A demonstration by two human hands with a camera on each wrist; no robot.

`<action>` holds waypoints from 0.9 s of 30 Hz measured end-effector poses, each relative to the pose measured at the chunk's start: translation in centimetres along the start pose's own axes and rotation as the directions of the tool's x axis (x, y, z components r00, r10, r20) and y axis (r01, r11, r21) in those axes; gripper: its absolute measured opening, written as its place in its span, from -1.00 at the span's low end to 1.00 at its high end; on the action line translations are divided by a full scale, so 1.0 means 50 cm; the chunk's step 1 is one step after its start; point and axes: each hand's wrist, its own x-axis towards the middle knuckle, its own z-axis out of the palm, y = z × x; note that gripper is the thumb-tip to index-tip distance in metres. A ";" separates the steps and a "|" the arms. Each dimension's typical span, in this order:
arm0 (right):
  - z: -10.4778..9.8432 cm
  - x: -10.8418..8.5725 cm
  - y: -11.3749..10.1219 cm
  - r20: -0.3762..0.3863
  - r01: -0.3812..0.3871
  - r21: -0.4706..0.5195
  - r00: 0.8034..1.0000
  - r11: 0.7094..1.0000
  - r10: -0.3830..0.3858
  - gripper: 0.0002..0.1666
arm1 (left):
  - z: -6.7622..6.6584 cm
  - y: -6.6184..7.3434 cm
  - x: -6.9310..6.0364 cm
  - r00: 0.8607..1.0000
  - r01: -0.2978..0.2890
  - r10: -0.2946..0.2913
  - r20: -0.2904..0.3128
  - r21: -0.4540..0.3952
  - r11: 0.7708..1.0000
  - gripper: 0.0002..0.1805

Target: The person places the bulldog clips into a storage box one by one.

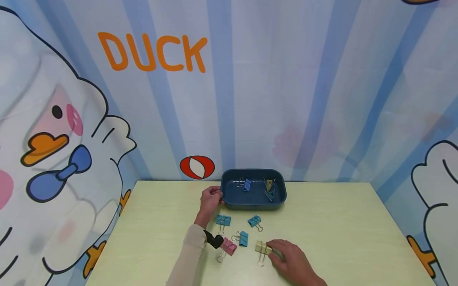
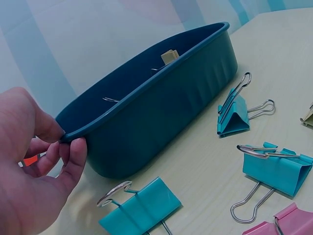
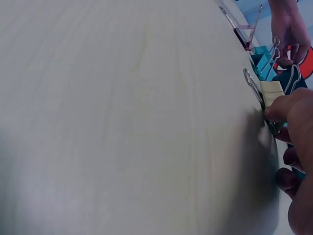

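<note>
My left hand [image 1: 209, 203] pinches the left end of the rim of a dark blue plastic bin [image 1: 254, 207], thumb over the edge and fingers beneath it, as the left wrist view shows. Near the table's front, my right hand [image 1: 292, 260] grips the right end of a pale yellow binder clip [image 1: 261, 247] between thumb and fingers. In the right wrist view this yellow clip [image 3: 272, 88] has its wire handles spread apart. Inside the bin lie a blue binder clip [image 1: 247, 185], a yellow one [image 1: 269, 184] and a teal one [image 1: 271, 194].
Between my hands lie three teal binder clips, one nearest the bin's left end [image 1: 223, 220], one farther right [image 1: 254, 221] and one lower [image 1: 243, 238]. A pink binder clip [image 1: 229, 246] lies beside my left sleeve. Behind the pale table [image 1: 340, 222] hangs a printed curtain [image 1: 272, 79].
</note>
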 end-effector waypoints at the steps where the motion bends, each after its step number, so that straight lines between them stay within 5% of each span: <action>1: 0.001 0.002 0.002 -0.003 -0.011 0.032 1.000 0.999 0.011 -0.69 | 0.000 0.001 0.000 1.000 0.000 0.000 0.001 0.000 1.000 -0.67; 8: 0.003 0.007 0.007 -0.042 -0.042 0.191 0.998 0.981 0.051 -0.69 | 0.002 0.003 -0.001 1.000 0.016 -0.016 0.003 0.000 1.000 -0.66; 17: -0.026 0.029 -0.003 -0.160 0.107 0.193 0.984 0.975 -0.077 -0.66 | 0.001 0.005 -0.003 1.000 0.004 -0.004 0.009 0.001 1.000 -0.65; 27: -0.095 0.117 -0.026 -0.285 0.300 0.148 0.925 0.942 -0.250 -0.65 | 0.000 0.002 0.000 1.000 0.008 -0.008 0.001 -0.003 1.000 -0.67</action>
